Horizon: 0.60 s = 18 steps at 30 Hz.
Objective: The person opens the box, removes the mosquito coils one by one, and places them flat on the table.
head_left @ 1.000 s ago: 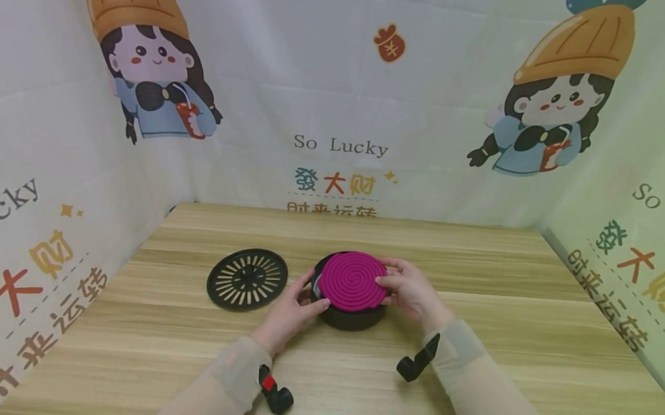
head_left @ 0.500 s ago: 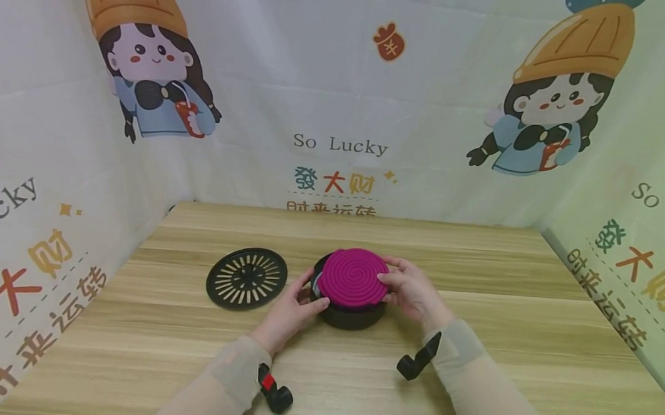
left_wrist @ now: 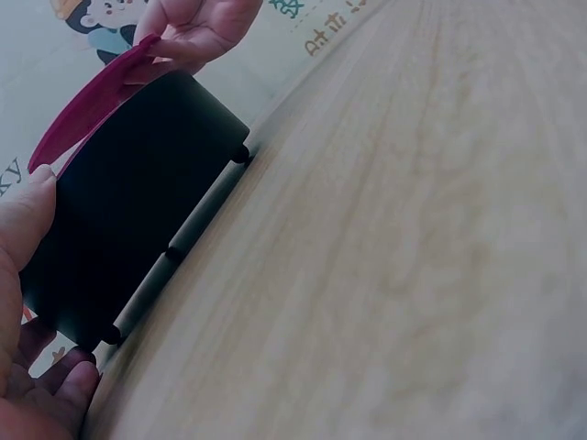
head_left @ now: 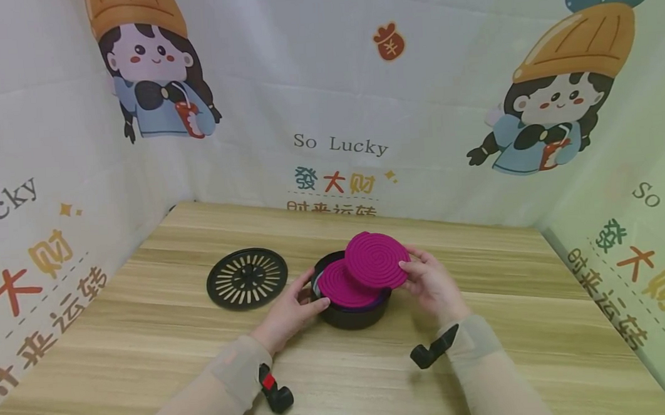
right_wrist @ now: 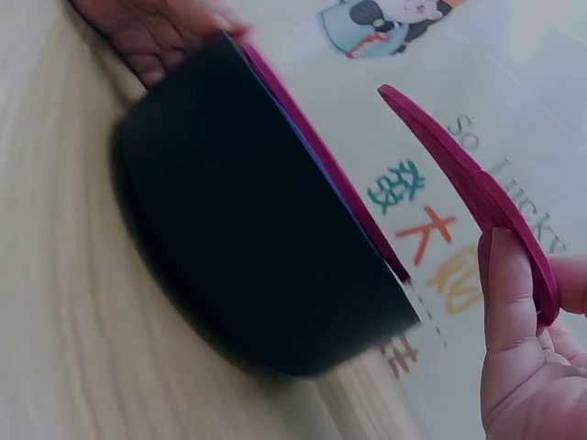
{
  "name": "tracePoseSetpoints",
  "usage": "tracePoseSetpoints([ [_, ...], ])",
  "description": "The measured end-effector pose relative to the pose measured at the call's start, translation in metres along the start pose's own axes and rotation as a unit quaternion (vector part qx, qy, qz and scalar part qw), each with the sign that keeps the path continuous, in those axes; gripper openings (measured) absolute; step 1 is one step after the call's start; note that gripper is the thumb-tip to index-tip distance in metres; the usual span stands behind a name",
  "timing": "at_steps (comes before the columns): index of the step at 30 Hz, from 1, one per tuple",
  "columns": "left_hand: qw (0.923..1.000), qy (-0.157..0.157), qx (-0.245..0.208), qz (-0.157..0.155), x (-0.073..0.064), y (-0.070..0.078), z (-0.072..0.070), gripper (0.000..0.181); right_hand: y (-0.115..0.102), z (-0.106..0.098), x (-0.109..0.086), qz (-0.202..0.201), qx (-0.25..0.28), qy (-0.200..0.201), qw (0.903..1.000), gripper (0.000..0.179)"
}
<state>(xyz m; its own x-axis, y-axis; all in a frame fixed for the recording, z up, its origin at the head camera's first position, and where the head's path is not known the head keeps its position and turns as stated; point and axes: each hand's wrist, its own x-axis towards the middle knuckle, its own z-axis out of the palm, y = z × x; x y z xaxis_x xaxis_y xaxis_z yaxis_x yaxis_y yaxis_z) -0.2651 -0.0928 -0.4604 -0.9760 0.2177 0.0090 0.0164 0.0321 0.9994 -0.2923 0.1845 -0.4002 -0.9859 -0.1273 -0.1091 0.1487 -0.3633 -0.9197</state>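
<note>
A round black mosquito coil holder [head_left: 354, 320] stands on the table, with a magenta mosquito coil [head_left: 335, 287] lying at its top. My left hand [head_left: 289, 311] grips the holder's left side, thumb at the rim and fingers lower on the wall, as the left wrist view shows. Between thumb and fingers, my right hand [head_left: 434, 285] pinches another magenta mosquito coil [head_left: 377, 259] by its right edge. This coil hangs tilted above the holder's right part, apart from the coil below in the right wrist view [right_wrist: 477, 183]. A bluish-purple edge shows under the lower coil.
A black slotted round lid [head_left: 224, 287] lies on the wooden table [head_left: 148, 342], left of the holder. Printed cloth walls [head_left: 326, 95] enclose the table at the back and both sides.
My right hand has lifted the upper mosquito coil off the stack and moved it right and up, uncovering the coil beneath. My left hand stays on the holder.
</note>
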Motion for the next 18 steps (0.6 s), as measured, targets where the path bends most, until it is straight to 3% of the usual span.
tracePoseSetpoints([
  [6,1.0,0.007,0.007,0.0,0.001,-0.002,0.0,0.081,-0.014,-0.019,0.002,0.007,0.021,0.019,0.9996,0.054],
  [13,1.0,0.008,-0.001,0.002,0.002,-0.002,0.001,0.081,-0.027,-0.041,0.007,0.011,0.045,0.068,0.9966,0.03],
  [18,1.0,0.007,-0.005,0.002,0.002,-0.003,0.001,0.081,-0.031,-0.051,0.011,0.017,0.061,0.095,0.9935,0.029],
])
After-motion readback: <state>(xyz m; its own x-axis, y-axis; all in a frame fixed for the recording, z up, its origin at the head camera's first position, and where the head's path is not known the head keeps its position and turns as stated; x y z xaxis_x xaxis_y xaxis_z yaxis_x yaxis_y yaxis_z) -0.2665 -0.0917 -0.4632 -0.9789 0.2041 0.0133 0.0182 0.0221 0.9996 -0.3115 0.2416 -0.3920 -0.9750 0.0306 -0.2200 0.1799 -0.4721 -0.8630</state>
